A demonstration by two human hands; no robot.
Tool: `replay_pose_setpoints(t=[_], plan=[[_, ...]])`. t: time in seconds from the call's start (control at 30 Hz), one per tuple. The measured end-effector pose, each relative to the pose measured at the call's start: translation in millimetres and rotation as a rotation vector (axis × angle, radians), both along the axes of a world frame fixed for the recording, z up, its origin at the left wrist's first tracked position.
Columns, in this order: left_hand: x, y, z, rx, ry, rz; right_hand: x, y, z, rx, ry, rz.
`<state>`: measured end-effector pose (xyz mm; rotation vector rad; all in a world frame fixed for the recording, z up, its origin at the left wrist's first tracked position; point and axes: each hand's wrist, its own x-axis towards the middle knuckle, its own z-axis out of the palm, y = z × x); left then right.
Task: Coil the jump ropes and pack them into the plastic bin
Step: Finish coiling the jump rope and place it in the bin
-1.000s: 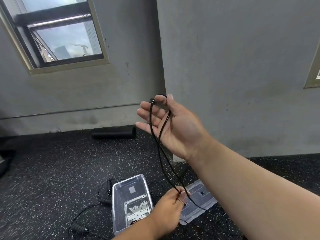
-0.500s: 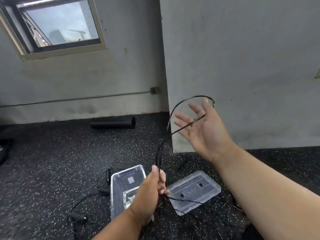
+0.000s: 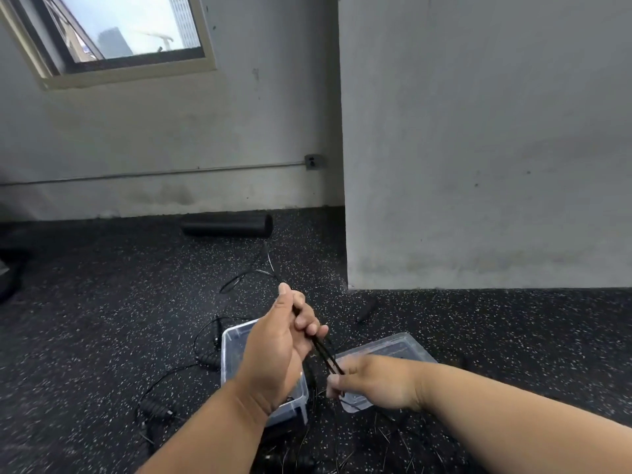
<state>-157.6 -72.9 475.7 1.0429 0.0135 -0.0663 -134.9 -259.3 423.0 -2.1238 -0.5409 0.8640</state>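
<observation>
Above the clear plastic bin (image 3: 228, 350) on the speckled floor (image 3: 102, 319): left hand (image 3: 277, 347) gripping doubled black jump rope (image 3: 325, 354), right hand (image 3: 372, 381) pinching its lower strands, apparently; lid (image 3: 403, 347) just beside the bin.

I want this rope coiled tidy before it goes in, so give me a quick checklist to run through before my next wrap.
1. Left hand grips the gathered rope strands: ok.
2. Right hand pinches the strands' lower end: ok.
3. Strands between the hands lie straight and together: ok.
4. Loose rope tail on the floor beyond the left hand free of knots: cannot tell.
5. Clear plastic bin open and under the hands: ok.
6. Bin lid off, lying to the right of the bin: ok.
</observation>
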Motion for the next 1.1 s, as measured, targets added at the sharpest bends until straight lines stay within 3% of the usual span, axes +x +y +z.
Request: replay_pose_setpoints(t=[0.27,0.47,0.67,0.83,0.97,1.1], plan=[[8,38,-1,0.092,0.101,0.141,-5,-1,41,0.140,-0.186,-0.163],[-5,31,-20,0.396,0.131,-0.117,-3,12,86,0.438,-0.284,-0.326],[-22,5,-42,0.866,0.075,-0.433,1,39,124,0.979,0.002,-0.414],[-39,-20,-49,1.147,-0.012,-0.546,4,50,139,1.136,0.080,-0.402],[-39,-14,-49,1.025,0.048,-0.365,12,42,137,1.105,0.018,-0.465],[-26,6,-27,0.747,0.039,-0.147,20,28,110,0.834,-0.020,-0.439]])
